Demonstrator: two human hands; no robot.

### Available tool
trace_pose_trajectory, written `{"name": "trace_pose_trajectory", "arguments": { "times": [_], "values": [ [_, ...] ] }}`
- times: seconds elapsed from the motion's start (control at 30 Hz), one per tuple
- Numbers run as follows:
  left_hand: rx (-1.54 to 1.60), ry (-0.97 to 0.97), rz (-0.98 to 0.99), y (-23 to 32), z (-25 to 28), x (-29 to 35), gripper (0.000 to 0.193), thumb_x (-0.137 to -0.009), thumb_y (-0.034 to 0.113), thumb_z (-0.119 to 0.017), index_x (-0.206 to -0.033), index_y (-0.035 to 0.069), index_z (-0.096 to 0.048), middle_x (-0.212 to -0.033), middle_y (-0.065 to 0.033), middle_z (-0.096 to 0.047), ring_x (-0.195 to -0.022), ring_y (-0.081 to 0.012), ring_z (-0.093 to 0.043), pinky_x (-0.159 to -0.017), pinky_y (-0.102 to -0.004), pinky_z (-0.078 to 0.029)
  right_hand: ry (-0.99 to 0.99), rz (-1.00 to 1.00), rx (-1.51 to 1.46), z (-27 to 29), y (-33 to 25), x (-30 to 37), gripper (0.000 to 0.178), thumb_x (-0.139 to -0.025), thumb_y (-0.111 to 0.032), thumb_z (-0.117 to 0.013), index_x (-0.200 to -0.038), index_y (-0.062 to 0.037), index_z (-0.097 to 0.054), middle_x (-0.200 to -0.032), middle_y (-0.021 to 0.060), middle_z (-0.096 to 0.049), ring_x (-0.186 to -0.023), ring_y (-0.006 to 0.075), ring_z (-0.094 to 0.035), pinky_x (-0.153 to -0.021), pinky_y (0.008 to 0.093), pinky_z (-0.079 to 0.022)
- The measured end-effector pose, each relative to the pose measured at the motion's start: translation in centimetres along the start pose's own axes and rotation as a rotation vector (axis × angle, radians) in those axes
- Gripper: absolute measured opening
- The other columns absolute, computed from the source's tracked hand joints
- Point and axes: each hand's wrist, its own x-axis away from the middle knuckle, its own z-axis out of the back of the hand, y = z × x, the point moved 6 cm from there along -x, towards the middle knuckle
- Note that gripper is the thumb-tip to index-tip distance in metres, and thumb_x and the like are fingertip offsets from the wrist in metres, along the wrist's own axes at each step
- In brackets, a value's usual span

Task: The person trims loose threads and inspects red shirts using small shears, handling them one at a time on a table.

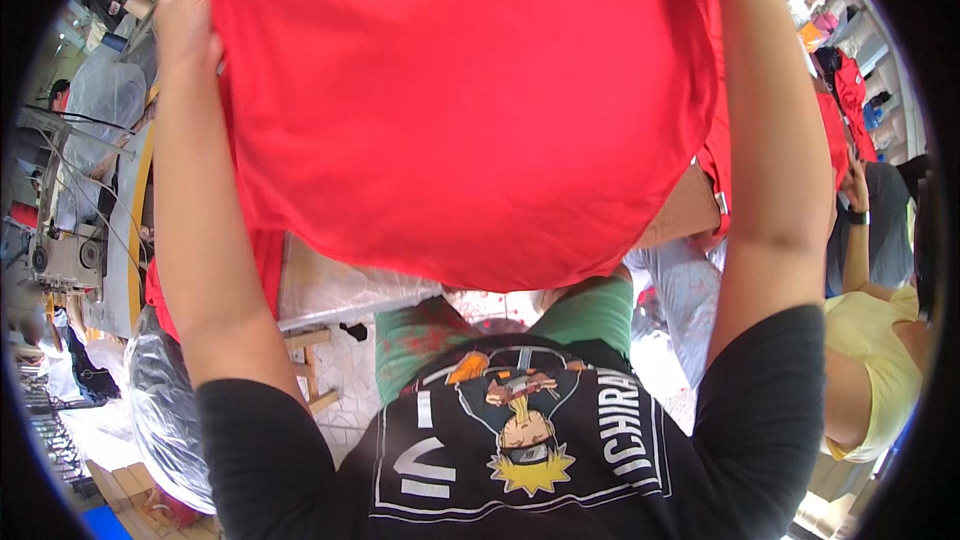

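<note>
A large piece of bright red cloth (470, 120) is spread between my raised arms and fills the upper middle of the view. Its lower edge hangs in a curve above my lap. At the upper left, my left hand (188, 25) is closed on the cloth's left edge, fingers toward the top. My right forearm (775, 110) rises along the cloth's right side and leaves the picture at the top, so the right hand is out of sight. What kind of garment or panel the cloth is cannot be made out.
Behind the cloth shows a table edge (345, 292) under clear plastic. More red fabric (848, 90) lies at the right, near a co-worker in a yellow top (875, 370). On the left are a sewing machine (75, 258) and a plastic-wrapped bundle (165, 410).
</note>
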Motion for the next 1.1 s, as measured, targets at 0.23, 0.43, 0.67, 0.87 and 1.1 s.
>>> {"name": "trace_pose_trajectory", "arguments": {
  "times": [0.23, 0.43, 0.67, 0.87, 1.1],
  "values": [
    [-0.887, -0.550, -0.029, -13.5, 0.6, 9.1, 0.068, -0.083, 0.043, -0.070, -0.132, -0.002, -0.052, -0.133, -0.0212, -0.053, -0.126, -0.0300, -0.049, -0.106, -0.0360, -0.037, -0.510, -0.098, 0.477, -1.6, 13.3, 16.8, 0.053, -0.082, -0.036, -0.072, -0.120, -0.0014, -0.060, -0.117, 0.0205, -0.063, -0.108, 0.0339, -0.061, -0.091, 0.0385, -0.048],
    [-1.006, -0.903, 0.077, -12.8, -2.9, 26.4, 0.043, -0.081, 0.033, -0.073, -0.111, 0.004, -0.063, -0.116, -0.0156, -0.060, -0.105, -0.0282, -0.059, -0.091, -0.0384, -0.047, -0.595, -0.346, 0.644, 4.1, 16.7, 32.8, 0.032, -0.084, -0.028, -0.068, -0.107, -0.0057, -0.069, -0.108, 0.0145, -0.065, -0.098, 0.0345, -0.062, -0.085, 0.0425, -0.048],
    [-0.850, -0.992, 0.370, -16.5, -5.3, 29.0, 0.023, -0.089, 0.023, -0.066, -0.097, 0.002, -0.062, -0.077, -0.0028, -0.062, -0.072, -0.0156, -0.060, -0.069, -0.0309, -0.050, -0.441, -0.363, 0.652, 4.5, 16.4, 34.0, 0.023, -0.085, -0.024, -0.067, -0.099, -0.0065, -0.070, -0.101, 0.0110, -0.066, -0.096, 0.0317, -0.062, -0.082, 0.0401, -0.049],
    [-0.336, -0.701, 0.377, -16.2, -14.6, 24.1, 0.030, -0.090, 0.025, -0.064, -0.102, -0.002, -0.063, -0.089, -0.0107, -0.068, -0.081, -0.0189, -0.065, -0.076, -0.0322, -0.052, -0.368, -0.208, 0.579, 4.6, 13.2, 33.9, 0.018, -0.085, -0.020, -0.067, -0.097, -0.0067, -0.069, -0.096, 0.0095, -0.067, -0.092, 0.0312, -0.062, -0.080, 0.0402, -0.049],
    [-0.681, -1.035, 0.027, -16.2, -11.8, 28.6, 0.039, -0.086, 0.029, -0.070, -0.116, 0.006, -0.063, -0.107, -0.0122, -0.064, -0.098, -0.0255, -0.062, -0.090, -0.0352, -0.048, -0.334, -0.233, 0.636, 6.2, 12.9, 34.5, 0.017, -0.088, -0.018, -0.062, -0.098, -0.0062, -0.068, -0.090, 0.0101, -0.068, -0.084, 0.0320, -0.064, -0.074, 0.0395, -0.051]
  ]
}}
